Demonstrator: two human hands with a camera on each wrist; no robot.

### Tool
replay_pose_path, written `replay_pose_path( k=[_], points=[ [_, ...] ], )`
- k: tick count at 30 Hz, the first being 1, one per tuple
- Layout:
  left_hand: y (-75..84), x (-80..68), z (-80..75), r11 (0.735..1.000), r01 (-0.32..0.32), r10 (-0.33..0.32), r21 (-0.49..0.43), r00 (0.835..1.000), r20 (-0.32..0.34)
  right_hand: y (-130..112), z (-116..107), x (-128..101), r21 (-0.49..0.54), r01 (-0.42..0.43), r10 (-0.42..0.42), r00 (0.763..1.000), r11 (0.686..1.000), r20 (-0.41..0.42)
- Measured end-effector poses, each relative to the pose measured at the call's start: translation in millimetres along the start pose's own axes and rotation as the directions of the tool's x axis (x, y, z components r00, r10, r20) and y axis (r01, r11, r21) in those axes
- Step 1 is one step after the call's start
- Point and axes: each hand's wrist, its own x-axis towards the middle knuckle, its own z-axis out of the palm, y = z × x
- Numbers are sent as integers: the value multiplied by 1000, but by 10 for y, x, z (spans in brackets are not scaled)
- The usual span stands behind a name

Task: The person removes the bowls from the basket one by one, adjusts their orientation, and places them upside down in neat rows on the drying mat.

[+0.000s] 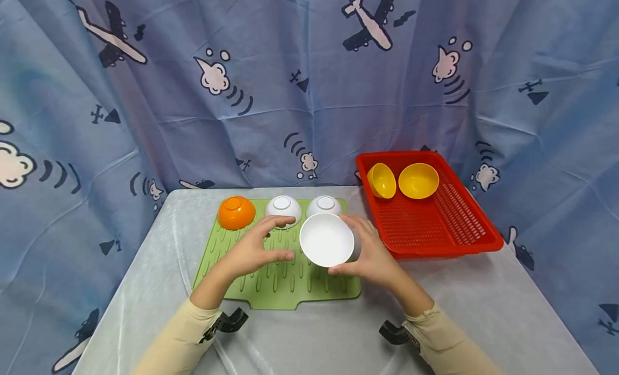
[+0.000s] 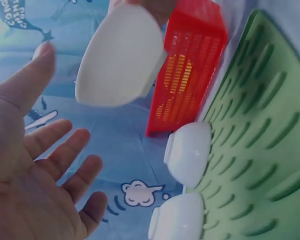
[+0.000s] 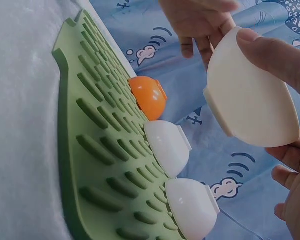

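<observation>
My right hand (image 1: 369,254) pinches a white bowl (image 1: 326,240) by its rim, thumb on the near side and fingers on the far side. The bowl is held above the green drying mat (image 1: 271,281), its opening tilted toward the head camera. To the left of that bowl, my left hand (image 1: 256,251) is spread with thumb and fingers apart, holding nothing. In the left wrist view a gap separates those fingers from the bowl (image 2: 120,57). Along the mat's far edge stand an orange bowl (image 1: 236,213) and two white bowls (image 3: 167,147), all upside down.
A red plastic basket (image 1: 464,214) with mesh walls stands on the right, by the mat. Two yellow bowls (image 1: 418,180) lie at its far end, one tipped on its side. Behind the cloth-covered table (image 1: 155,278) hangs a blue patterned curtain (image 1: 271,95).
</observation>
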Motion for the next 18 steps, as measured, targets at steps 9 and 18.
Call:
replay_pose_path(
  k=[9,18],
  points=[
    [54,-187,265,996,38,-43,-75,997,-68,-48,65,-26,38,44,-45,998,998,32],
    [6,-195,398,951,185,-190,-248,982,1,-86,92,-49,52,94,-95,995,994,14]
  ],
)
